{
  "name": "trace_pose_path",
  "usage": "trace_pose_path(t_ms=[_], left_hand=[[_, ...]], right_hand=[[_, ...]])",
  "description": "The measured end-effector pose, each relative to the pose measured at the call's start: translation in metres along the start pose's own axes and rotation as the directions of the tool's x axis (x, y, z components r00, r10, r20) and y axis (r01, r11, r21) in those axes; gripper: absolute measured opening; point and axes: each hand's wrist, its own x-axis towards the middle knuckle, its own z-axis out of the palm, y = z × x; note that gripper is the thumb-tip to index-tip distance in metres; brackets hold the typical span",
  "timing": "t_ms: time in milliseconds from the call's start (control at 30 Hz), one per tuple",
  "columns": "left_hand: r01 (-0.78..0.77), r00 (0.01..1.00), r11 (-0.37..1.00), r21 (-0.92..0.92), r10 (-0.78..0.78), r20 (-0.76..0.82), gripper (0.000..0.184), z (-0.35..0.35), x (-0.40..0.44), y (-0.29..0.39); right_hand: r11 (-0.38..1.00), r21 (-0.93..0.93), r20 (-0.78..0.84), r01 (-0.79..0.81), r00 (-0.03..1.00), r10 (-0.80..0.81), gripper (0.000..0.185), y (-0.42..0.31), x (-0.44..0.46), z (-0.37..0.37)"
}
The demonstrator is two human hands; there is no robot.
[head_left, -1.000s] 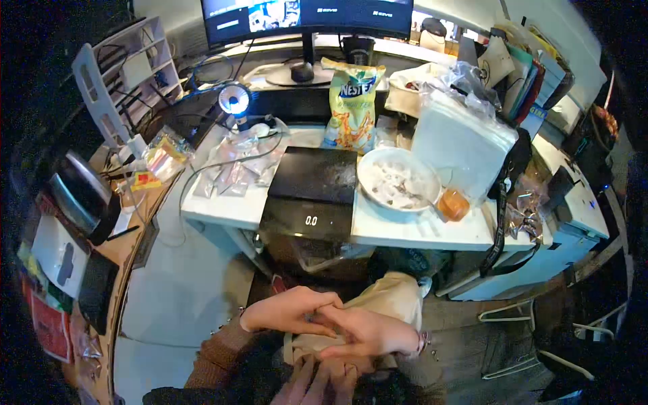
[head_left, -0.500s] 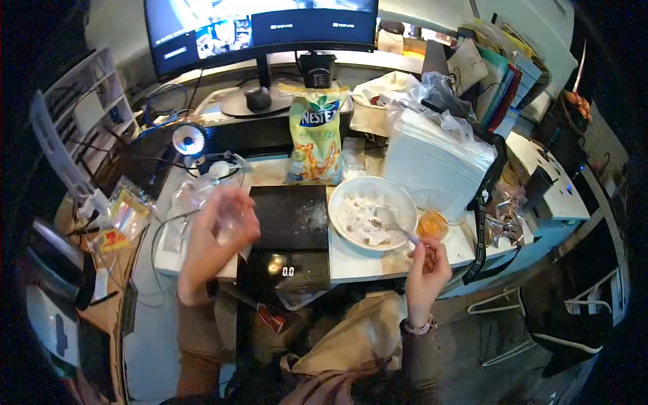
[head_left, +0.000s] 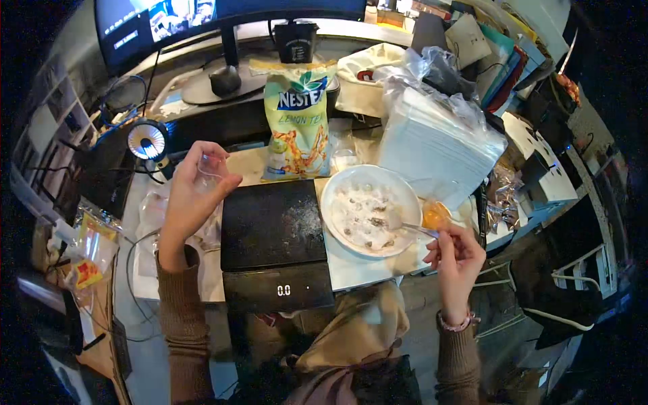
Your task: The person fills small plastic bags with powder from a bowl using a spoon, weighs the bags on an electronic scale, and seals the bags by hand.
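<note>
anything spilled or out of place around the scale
Yes: loose white powder is scattered over the right side of the flat black digital scale, beside the round white bowl of similar-looking powder. It looks spilled because it lies outside the bowl, directly on the scale's surface.

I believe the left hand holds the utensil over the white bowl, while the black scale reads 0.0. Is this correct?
Not quite: the right hand holds the utensil over the white bowl, as the head view shows. The black scale does read 0.0.
</note>
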Motion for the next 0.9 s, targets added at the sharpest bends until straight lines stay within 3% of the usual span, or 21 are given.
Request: trace_pose_path(t_ms=[133, 433, 567, 600, 667, 700, 767, 800, 833, 867, 900], left_hand=[[0.022, 1.0, 0.997, -0.077, -0.021, 0.004, 0.029, 0.0, -0.003, 0.007], [0.017, 0.999, 0.999, -0.044, -0.018, -0.032, 0.03, 0.005, -0.007, 0.004], [-0.01, 0.995, 0.999, -0.047, 0.015, 0.101, 0.032, 0.009, -0.005, 0.014], [0.0, 0.974, 1.0, -0.021, 0.004, 0.225, 0.032, 0.013, -0.002, 0.018], [0.015, 0.889, 0.999, 0.039, -0.031, 0.456, 0.033, 0.023, 0.006, 0.029], [0.013, 0.89, 0.999, 0.044, -0.032, 0.455, 0.033, 0.031, 0.012, 0.03], [-0.329, 0.895, 0.912, 0.244, 0.218, 0.39, 0.033, 0.056, 0.029, 0.022], [-0.306, 0.854, 0.864, 0.399, 0.065, 0.515, 0.037, 0.065, 0.041, 0.023], [-0.301, 0.795, 0.785, 0.542, -0.107, 0.597, 0.041, 0.075, 0.052, 0.023], [-0.3, 0.801, 0.785, 0.543, -0.102, 0.59, 0.041, 0.087, 0.058, 0.021], [-0.31, 0.724, 0.812, 0.495, -0.137, 0.676, 0.043, 0.098, 0.063, 0.017]], right_hand=[[0.997, 0.076, -0.055, 0.006, 0.998, -0.002, 0.011, 0.013, -0.009, 0.012], [0.988, 0.144, 0.005, -0.048, 0.999, 0.047, 0.012, 0.018, 0.018, 0.026], [0.995, 0.072, 0.094, 0.065, 0.993, -0.071, 0.011, 0.012, 0.021, 0.022], [0.973, -0.069, 0.152, 0.219, 0.966, -0.207, 0.011, 0.004, 0.02, 0.018], [0.799, -0.306, 0.318, 0.518, 0.846, -0.427, 0.01, -0.01, 0.019, 0.012], [0.8, -0.301, 0.317, 0.519, 0.846, -0.43, 0.01, -0.013, 0.015, 0.013], [0.693, -0.358, 0.384, 0.626, 0.775, -0.502, 0.011, -0.017, -0.002, 0.02], [0.689, -0.356, 0.382, 0.631, 0.771, -0.509, 0.011, -0.012, -0.012, 0.026], [0.738, -0.357, 0.259, 0.573, 0.82, -0.511, 0.011, 0.0, -0.022, 0.034], [0.785, -0.347, 0.133, 0.513, 0.855, -0.501, 0.011, 0.011, -0.028, 0.038], [0.78, -0.345, 0.133, 0.522, 0.85, -0.51, 0.011, 0.02, -0.033, 0.039]])
